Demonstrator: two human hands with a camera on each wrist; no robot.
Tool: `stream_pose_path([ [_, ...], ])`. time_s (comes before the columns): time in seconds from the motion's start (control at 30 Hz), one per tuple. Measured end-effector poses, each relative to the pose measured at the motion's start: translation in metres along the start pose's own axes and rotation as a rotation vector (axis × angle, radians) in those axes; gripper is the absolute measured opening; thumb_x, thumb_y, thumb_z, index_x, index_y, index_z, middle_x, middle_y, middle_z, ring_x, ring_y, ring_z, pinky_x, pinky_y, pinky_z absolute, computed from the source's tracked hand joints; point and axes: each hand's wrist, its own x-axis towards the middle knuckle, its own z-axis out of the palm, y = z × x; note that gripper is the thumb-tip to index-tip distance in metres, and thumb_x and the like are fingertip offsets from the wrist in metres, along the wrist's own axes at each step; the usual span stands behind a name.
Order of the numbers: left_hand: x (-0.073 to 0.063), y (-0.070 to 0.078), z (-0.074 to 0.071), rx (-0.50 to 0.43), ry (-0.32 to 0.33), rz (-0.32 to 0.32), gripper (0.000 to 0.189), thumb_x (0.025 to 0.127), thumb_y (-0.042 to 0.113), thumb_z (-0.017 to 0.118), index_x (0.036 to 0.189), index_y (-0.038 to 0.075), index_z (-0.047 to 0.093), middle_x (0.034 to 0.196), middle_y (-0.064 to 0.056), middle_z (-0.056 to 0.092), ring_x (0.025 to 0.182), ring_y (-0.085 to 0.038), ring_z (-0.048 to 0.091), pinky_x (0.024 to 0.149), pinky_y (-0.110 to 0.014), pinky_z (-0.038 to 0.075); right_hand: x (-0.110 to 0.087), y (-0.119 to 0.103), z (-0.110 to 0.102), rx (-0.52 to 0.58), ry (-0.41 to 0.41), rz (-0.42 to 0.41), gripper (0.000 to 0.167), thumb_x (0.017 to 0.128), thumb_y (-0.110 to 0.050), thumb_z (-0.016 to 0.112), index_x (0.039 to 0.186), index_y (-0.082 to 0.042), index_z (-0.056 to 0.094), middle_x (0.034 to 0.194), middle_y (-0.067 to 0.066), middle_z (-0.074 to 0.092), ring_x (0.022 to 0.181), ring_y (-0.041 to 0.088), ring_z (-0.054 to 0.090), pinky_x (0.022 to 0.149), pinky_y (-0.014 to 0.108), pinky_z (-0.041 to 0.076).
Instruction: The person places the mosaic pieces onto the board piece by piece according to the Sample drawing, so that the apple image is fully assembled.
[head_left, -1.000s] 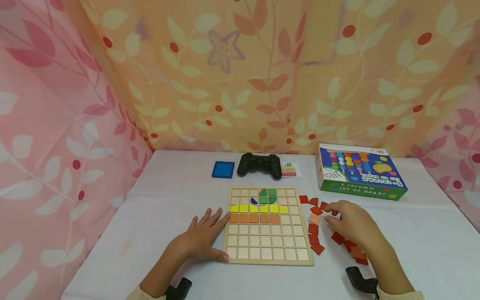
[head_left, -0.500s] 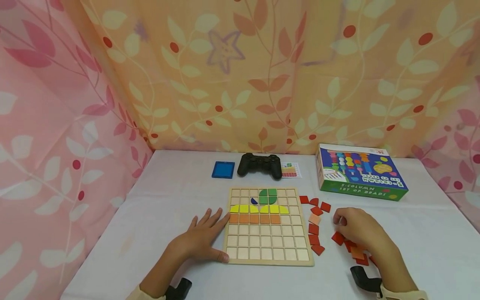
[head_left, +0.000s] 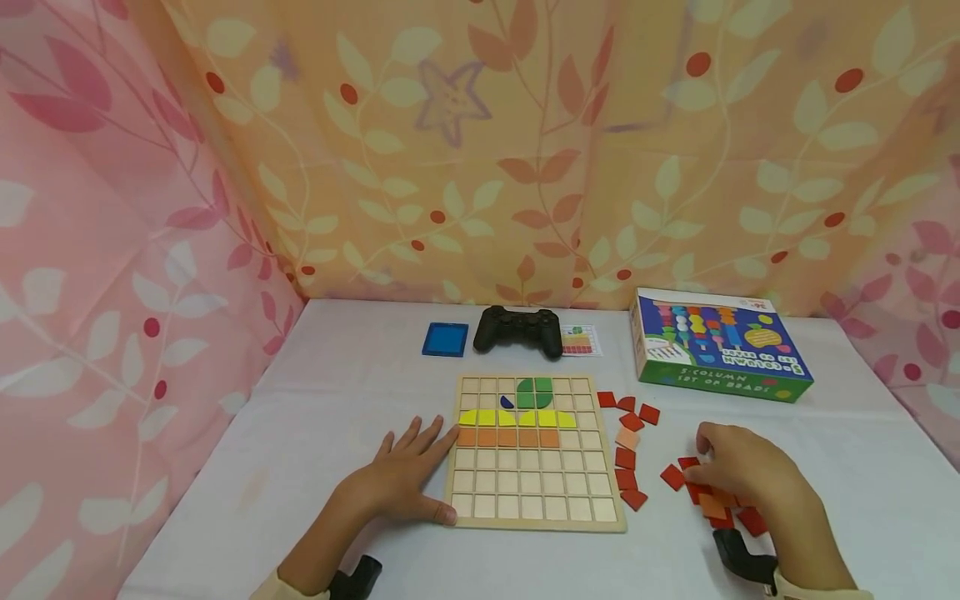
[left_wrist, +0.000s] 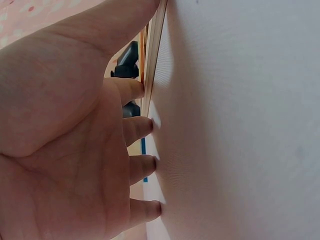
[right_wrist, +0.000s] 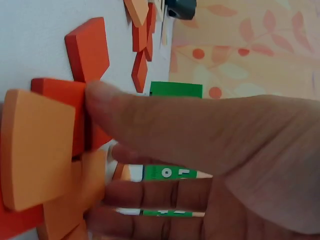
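My left hand [head_left: 397, 479] rests on the white cloth with fingers spread, thumb and index fingertip touching the left edge of a wooden grid board [head_left: 536, 482]. The board holds green tiles [head_left: 535, 393], a small dark blue tile [head_left: 507, 402], a row of yellow tiles [head_left: 487, 418] and a row of orange tiles [head_left: 487, 437]. At the right, my right hand [head_left: 750, 471] is over a loose pile of red and orange tiles. In the right wrist view the thumb touches a red tile [right_wrist: 60, 107], with the fingers apart from it beside an orange tile [right_wrist: 37, 150].
Between board and right hand lies a line of loose red tiles [head_left: 626, 457] with a light orange tile [head_left: 627, 438]. Behind stand a blue tray [head_left: 445, 339], a black game controller [head_left: 517, 332], a printed card [head_left: 581, 341] and a bead-set box [head_left: 720, 346].
My right hand has moved right, away from the line of red tiles and onto the pile, where another red tile now shows near the thumb. The left hand has stayed put.
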Motion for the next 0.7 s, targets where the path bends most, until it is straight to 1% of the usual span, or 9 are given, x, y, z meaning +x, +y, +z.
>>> stream_pose_path([
  [0.13,-0.001,0.0,-0.001,0.001,0.001,-0.001,0.118,0.065,0.074,0.077,0.161,0.026,0.026,0.166,-0.006,0.017,0.152,-0.036,0.004,0.114,-0.067,0.007,0.002,0.001,0.001,0.029,-0.002,-0.026,0.033,0.079,-0.019,0.085,0.097,-0.003,0.064,0.086,0.006,0.063,0.078,0.021,0.055,0.068,0.043,0.057],
  [0.23,-0.002,0.0,-0.002,-0.001,-0.001,0.0,0.118,0.066,0.073,0.077,0.161,0.025,0.026,0.166,-0.006,0.018,0.152,-0.037,0.004,0.114,-0.067,0.007,0.004,0.0,0.002,0.033,-0.003,-0.033,0.027,0.08,-0.014,0.084,0.095,-0.003,0.065,0.083,0.005,0.061,0.078,0.021,0.055,0.069,0.043,0.056],
  [0.37,-0.003,0.001,-0.002,-0.01,-0.001,-0.006,0.118,0.066,0.071,0.079,0.161,0.024,0.027,0.166,-0.007,0.018,0.152,-0.037,0.005,0.114,-0.068,0.007,0.006,-0.003,0.004,0.058,0.013,-0.067,0.024,0.079,-0.011,0.084,0.094,-0.005,0.066,0.079,0.004,0.059,0.077,0.02,0.054,0.069,0.04,0.056],
  [0.47,-0.003,0.0,-0.002,-0.008,0.002,-0.003,0.118,0.066,0.071,0.079,0.161,0.024,0.027,0.166,-0.007,0.018,0.152,-0.037,0.005,0.114,-0.068,0.007,0.007,-0.005,0.006,0.102,0.038,-0.121,0.022,0.079,-0.008,0.082,0.095,-0.006,0.067,0.078,0.004,0.057,0.075,0.02,0.054,0.067,0.037,0.056],
  [0.6,-0.002,-0.001,-0.001,0.004,0.006,0.004,0.118,0.066,0.073,0.077,0.161,0.025,0.026,0.166,-0.006,0.018,0.152,-0.037,0.004,0.114,-0.067,0.007,0.008,-0.009,0.01,0.142,0.087,-0.183,0.025,0.077,-0.004,0.081,0.098,-0.006,0.067,0.081,0.004,0.057,0.077,0.021,0.054,0.067,0.034,0.057],
  [0.7,-0.001,0.0,-0.001,0.001,0.005,0.003,0.118,0.066,0.073,0.077,0.161,0.024,0.026,0.166,-0.006,0.018,0.152,-0.037,0.005,0.114,-0.068,0.007,0.009,-0.011,0.012,0.153,0.12,-0.189,0.029,0.076,-0.003,0.081,0.101,-0.005,0.067,0.082,0.005,0.056,0.078,0.021,0.053,0.066,0.033,0.057],
])
